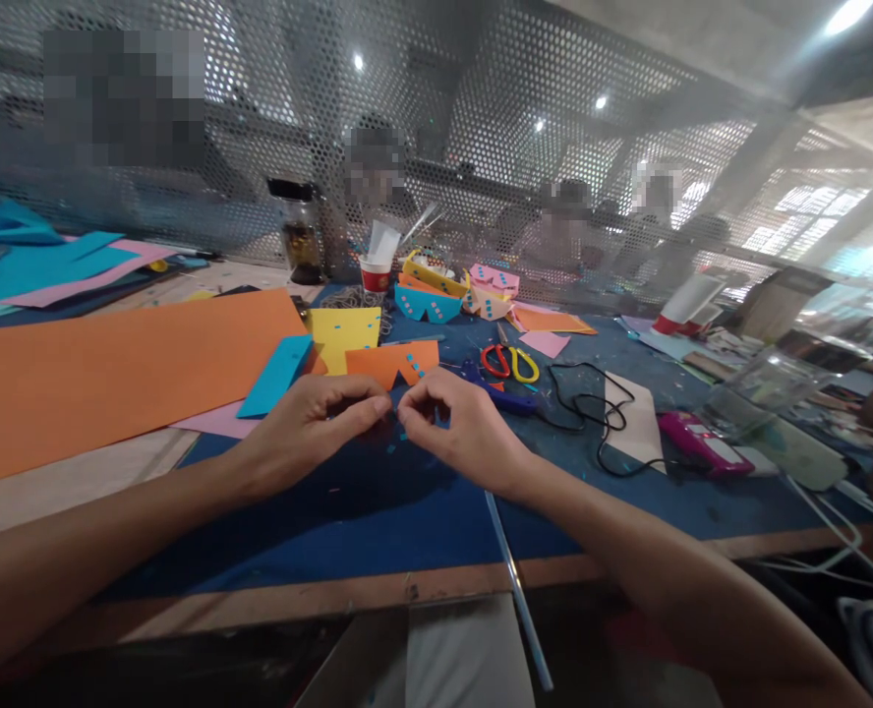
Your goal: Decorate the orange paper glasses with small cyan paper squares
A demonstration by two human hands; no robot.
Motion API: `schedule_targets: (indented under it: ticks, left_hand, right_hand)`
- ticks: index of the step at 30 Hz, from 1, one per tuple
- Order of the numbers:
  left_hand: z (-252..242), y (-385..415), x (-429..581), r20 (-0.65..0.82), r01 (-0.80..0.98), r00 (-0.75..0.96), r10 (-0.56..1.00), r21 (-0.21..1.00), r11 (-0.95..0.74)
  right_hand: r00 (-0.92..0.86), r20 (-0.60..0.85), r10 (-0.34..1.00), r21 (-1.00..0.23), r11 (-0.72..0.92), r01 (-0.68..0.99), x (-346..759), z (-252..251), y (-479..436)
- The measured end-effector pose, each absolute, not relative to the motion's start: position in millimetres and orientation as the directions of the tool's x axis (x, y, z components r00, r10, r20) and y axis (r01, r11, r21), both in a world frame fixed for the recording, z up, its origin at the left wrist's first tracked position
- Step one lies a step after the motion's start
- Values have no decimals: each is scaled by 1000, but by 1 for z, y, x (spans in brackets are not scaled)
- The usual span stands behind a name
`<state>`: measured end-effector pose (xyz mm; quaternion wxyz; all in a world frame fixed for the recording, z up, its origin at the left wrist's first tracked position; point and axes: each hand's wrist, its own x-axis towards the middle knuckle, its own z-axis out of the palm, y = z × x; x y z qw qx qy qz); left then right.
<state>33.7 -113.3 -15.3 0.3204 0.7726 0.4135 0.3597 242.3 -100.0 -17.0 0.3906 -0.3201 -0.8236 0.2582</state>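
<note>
My left hand (325,418) and my right hand (462,423) meet almost fingertip to fingertip above the blue work surface (296,531). Thumb and forefinger are pinched together on each; whatever they hold is too small or hidden to make out. Just beyond them stands an orange foam-like piece (374,364) with a notch in its lower edge and small blue squares on its right part. Tiny blue bits (401,438) lie beneath the fingertips. Close to my right hand rests a blue glue gun (506,398), and a clear glue stick (517,590) juts over the table's front edge.
Scissors (510,362) with red and yellow handles lie behind the glue gun. Its black cord (591,413) loops rightward near a pink device (704,444). Orange sheets (134,374) cover the left. Decorated cut-outs (428,303), a paper cup (375,273) and a jar (302,236) stand behind.
</note>
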Motion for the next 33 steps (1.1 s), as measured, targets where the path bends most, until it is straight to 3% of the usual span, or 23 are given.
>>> schedule_targets:
  ticks: [11, 19, 33]
  left_hand:
    - [-18, -112, 35, 389, 412, 359, 848, 749, -518]
    - [-18, -110, 36, 347, 317, 336, 876, 834, -452]
    - [-18, -113, 35, 361, 369, 325, 874, 803, -468]
  right_hand:
    - [-476, 506, 719, -662, 678, 320, 243, -18, -100]
    - [-483, 509, 713, -675, 678, 289, 241, -17, -101]
    - [-463, 470, 752, -724, 628, 285, 241, -16, -100]
